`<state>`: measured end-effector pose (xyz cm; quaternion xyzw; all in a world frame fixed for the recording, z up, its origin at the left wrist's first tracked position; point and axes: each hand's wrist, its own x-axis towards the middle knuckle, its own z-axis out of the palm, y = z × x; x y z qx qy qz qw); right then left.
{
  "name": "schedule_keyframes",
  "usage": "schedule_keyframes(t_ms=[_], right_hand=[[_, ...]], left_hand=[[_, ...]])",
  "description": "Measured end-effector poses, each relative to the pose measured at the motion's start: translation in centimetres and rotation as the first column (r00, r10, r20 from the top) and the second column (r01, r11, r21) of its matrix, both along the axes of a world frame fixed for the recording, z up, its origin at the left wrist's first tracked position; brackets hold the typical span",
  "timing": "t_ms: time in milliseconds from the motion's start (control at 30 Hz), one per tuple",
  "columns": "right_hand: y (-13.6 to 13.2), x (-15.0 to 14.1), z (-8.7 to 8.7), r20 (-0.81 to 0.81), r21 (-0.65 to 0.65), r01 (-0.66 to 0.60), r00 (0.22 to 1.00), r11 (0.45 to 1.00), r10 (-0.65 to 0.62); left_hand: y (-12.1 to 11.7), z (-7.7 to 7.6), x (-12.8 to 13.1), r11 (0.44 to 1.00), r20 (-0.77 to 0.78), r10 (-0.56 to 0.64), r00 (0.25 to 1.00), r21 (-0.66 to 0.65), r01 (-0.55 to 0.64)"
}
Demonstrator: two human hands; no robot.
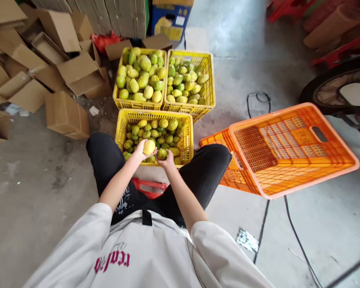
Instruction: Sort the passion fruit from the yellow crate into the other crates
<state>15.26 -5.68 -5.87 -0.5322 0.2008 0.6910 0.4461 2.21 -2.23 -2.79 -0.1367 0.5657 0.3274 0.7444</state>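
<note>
My left hand [139, 151] is closed around an oval yellow fruit [149, 147], which rests in the fingers with its top showing. Close beside it, my right hand [167, 161] grips a smaller yellow-green fruit [162, 154]. Both hands are over the near part of a yellow plastic crate [188, 136], between my knees. Many loose green and yellow fruits [163, 123] lie in that crate. The fruit's exact kind is not clear from this view.
Two more yellow crates, left [116, 88] and right [213, 80], stand behind with fruit inside. An orange crate [290, 160] leans at my right. Cardboard boxes [67, 114] are piled left. Cables [262, 228] cross the floor, and a motorcycle wheel [308, 94] is far right.
</note>
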Motion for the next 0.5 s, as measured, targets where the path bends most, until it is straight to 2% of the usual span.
schedule_keyframes(t_ms=[33, 100, 200, 300, 400, 433, 500], right_hand=[[-0.4, -0.5, -0.3, -0.030, -0.095, 0.071, 0.997, 0.993, -0.074], [-0.1, -0.9, -0.6, -0.036, -0.145, 0.123, 0.991, 0.982, -0.130], [3.8, 0.0, 0.5, -0.007, -0.125, 0.187, 0.982, 0.974, -0.190], [11.0, 2.8, 4.3, 0.020, 0.011, 0.251, 0.968, 0.968, -0.251], [17.6, 6.2, 8.7, 0.011, 0.302, 0.271, 0.958, 0.914, -0.287], [19.0, 7.2, 9.6, 0.061, 0.391, 0.219, 0.963, 0.894, -0.263], [19.8, 8.4, 10.1, 0.213, 0.423, 0.102, 0.955, 0.900, -0.208]], left_hand=[[-0.1, 0.0, 0.0, 1.000, -0.018, -0.009, 1.000, -0.006, 0.009], [-0.1, -0.1, -0.2, 1.000, -0.039, 0.002, 0.999, -0.003, -0.002], [0.0, -0.3, -0.6, 0.999, -0.025, 0.029, 0.999, 0.017, -0.029], [0.2, -0.7, -1.0, 0.999, -0.042, 0.031, 0.999, 0.023, -0.030], [0.5, -1.1, -1.0, 0.999, -0.078, 0.039, 0.996, 0.024, -0.037], [0.5, -1.3, -0.9, 0.999, -0.084, 0.042, 0.996, 0.026, -0.040], [0.7, -1.5, -0.6, 0.999, -0.088, 0.046, 0.995, 0.031, -0.043]])
